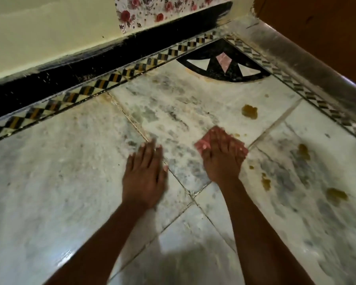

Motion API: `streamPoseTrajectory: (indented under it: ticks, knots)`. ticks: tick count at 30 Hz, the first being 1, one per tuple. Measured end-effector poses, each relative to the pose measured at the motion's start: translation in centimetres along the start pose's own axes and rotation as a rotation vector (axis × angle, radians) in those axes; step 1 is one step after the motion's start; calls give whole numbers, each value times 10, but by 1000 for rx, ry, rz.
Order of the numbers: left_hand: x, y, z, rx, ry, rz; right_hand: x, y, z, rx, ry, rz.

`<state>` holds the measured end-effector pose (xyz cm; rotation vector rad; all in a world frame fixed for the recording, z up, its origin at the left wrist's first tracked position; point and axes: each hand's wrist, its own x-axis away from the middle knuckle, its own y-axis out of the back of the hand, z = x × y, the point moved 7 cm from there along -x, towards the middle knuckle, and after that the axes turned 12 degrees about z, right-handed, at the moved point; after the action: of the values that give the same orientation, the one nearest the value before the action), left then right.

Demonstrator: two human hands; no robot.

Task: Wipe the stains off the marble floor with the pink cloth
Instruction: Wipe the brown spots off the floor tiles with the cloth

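Both forearms reach out: left hand (pixel 144 177) flat, fingers spread on marble floor (pixel 49 182); right hand (pixel 222 159) presses pink cloth (pixel 201 144) near brown stains (pixel 249 111). No writing shows.

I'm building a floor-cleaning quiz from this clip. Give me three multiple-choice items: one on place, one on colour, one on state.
1. Where is the pink cloth?
A. under the right hand
B. under the left hand
C. by the wall

2. What colour are the stains?
A. blue
B. yellowish brown
C. bright green

3. How is the left hand?
A. clenched in a fist
B. holding a cup
C. flat on the marble floor

Answers: 1 A, the right hand presses on it; 2 B, see the largest stain; 3 C, fingers spread, nothing held.
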<state>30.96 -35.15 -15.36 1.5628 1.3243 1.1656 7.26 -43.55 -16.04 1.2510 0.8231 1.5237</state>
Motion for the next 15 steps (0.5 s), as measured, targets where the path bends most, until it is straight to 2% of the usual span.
streamPoseTrajectory:
  ticks: [4, 8, 10, 11, 13, 15]
  knots:
    - [0, -4, -7, 4, 54, -43, -42, -3, 27, -5, -14, -11]
    - [-2, 5, -8, 24, 30, -47, -2, -5, 24, 115, 275, 88]
    - [0, 5, -10, 26, 29, -36, 36, -12, -3, 167, 367, 71]
    - [0, 4, -9, 27, 34, -36, 48, -11, -22, 164, 313, 45]
    - [-2, 4, -9, 32, 45, -45, 42, -2, -57, 79, 78, 21]
    - [0, 5, -8, 31, 43, -51, 15, 8, -63, 11, -104, 3]
